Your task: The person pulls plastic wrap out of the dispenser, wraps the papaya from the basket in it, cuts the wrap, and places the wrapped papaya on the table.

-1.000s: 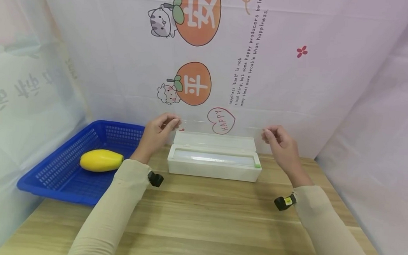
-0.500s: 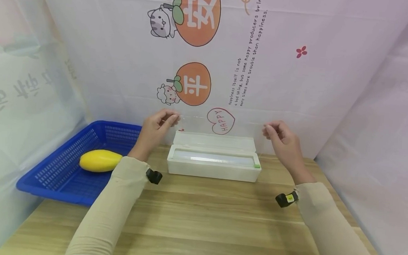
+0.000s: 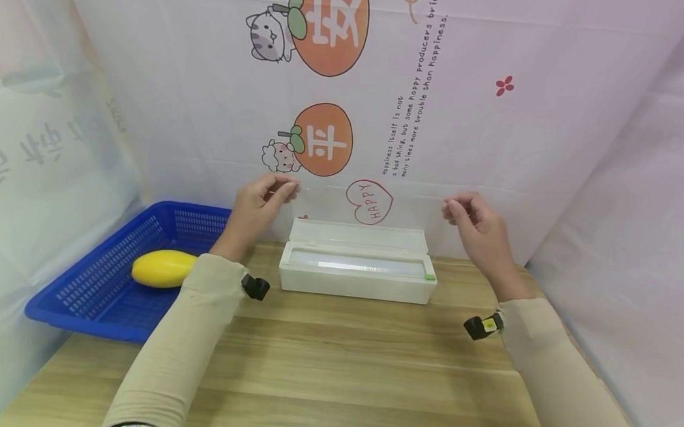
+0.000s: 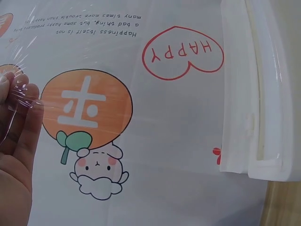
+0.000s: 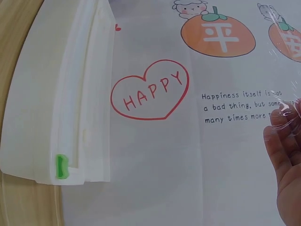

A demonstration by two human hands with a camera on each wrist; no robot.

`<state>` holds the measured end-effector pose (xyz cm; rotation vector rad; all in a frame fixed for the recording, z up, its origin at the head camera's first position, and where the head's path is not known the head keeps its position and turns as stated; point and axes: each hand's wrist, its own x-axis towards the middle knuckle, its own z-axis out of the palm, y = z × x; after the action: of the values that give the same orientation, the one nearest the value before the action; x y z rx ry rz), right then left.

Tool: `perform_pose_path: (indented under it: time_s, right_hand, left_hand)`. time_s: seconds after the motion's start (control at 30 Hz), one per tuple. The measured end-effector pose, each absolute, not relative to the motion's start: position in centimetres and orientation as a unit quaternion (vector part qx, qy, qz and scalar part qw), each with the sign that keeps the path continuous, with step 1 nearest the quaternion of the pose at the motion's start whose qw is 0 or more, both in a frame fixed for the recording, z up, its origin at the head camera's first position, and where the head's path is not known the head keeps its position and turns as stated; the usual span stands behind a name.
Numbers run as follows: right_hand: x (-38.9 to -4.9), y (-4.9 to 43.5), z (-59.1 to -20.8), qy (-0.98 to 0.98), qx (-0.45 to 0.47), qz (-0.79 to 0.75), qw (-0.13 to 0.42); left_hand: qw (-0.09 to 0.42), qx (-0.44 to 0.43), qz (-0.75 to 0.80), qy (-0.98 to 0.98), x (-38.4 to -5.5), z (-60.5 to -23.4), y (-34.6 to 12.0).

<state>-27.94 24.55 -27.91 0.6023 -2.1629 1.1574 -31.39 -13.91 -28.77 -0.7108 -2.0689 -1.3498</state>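
Note:
A thin sheet of clear cling film (image 4: 66, 44) spans the gap between my two hands, faint and hard to see in the head view. My left hand (image 3: 257, 208) pinches its left corner between thumb and fingers. At the other corner, my right hand (image 3: 480, 235) pinches the film; wrinkles gather at those fingertips in the right wrist view. Below and between the hands stands a white cling film dispenser box (image 3: 355, 285), its lid (image 3: 359, 235) raised against the back. Inside lies a roll (image 3: 356, 265), and a green cutter slider (image 3: 429, 277) sits at the right end.
A blue plastic basket (image 3: 85, 327) stands at the left, holding a yellow papaya-like fruit (image 3: 162, 269), partly hidden by the left sleeve. The wooden table (image 3: 332, 370) reaches back to a printed white cloth (image 3: 534, 153); cloth also hangs on both sides.
Both hands have risen slightly, still pinching the film, whose top edge is higher. The left hand has drifted a little left. Box and basket stay where they were.

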Motion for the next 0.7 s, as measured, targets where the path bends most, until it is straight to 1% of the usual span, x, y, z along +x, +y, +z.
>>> perform_pose_path:
  time_s: [0.1,0.2,0.47,0.7]
  right_hand:
    - [-27.0,24.0,-27.0,-0.814,0.232,0.434,0.308]
    - [-26.9,24.0,-26.6,-0.813,0.235,0.431,0.312]
    - [-29.2,25.5,-27.5,-0.817,0.226,0.422,0.323]
    - [-27.8,24.4,-26.0,-0.801,0.244,0.436,0.329]
  left_hand:
    - [0.288,-0.272,-0.498,-0.771,-31.5,-28.4,-13.9]
    - [0.296,-0.277,-0.494,-0.769,-31.5,-28.1,-13.9]
    - [0.306,-0.289,-0.489,-0.764,-31.3,-27.3,-14.0]
    - [0.319,-0.302,-0.476,-0.762,-31.4,-26.7,-14.2]
